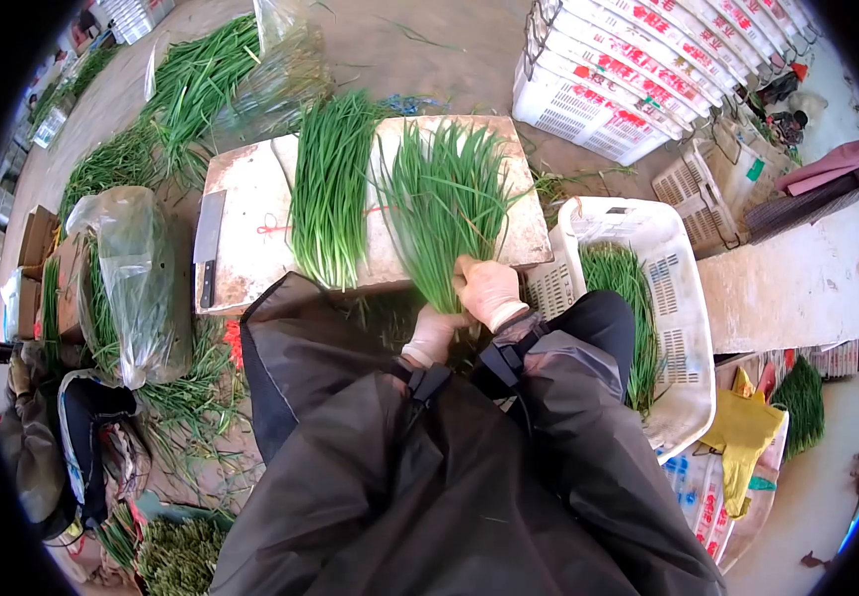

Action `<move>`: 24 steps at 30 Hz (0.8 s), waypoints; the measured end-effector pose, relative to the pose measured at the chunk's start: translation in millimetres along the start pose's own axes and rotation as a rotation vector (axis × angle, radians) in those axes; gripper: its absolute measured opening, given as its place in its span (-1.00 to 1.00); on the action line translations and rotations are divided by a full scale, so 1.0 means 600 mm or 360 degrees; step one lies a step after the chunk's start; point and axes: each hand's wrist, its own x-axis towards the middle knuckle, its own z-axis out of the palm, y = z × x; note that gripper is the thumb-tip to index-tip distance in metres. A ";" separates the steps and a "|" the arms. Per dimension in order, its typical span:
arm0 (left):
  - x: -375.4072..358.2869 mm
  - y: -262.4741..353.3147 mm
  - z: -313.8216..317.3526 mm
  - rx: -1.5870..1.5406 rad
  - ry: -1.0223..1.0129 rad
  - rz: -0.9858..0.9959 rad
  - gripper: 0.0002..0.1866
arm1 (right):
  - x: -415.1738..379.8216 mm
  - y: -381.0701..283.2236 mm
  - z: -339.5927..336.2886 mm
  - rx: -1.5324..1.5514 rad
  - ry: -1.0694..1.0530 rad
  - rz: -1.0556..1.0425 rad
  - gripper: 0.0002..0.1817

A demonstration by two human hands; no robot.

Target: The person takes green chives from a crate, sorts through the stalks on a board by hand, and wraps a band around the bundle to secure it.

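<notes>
A loose bunch of chives fans out over the right half of the pale board. My right hand, in a pale glove, is closed around its lower right side. Close below, my left hand, also gloved, grips the bottom of the same bunch; its fingertips are partly hidden. To the left, a second bunch of chives lies on the board with its pale stem ends towards me. A thin red tie sticks out beside it. At the board's left edge rests a broad knife with a black handle.
On my right stands a white crate holding chives. Stacked white crates rise behind it. Chives in a clear bag stand left, and loose chives lie beyond the board. Another person sits at the far left.
</notes>
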 end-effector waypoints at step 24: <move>-0.024 0.041 0.036 0.0033 0.0035 -0.0195 -0.59 | 0.070 0.177 -0.108 0.0757 -0.0588 0.0566 -0.52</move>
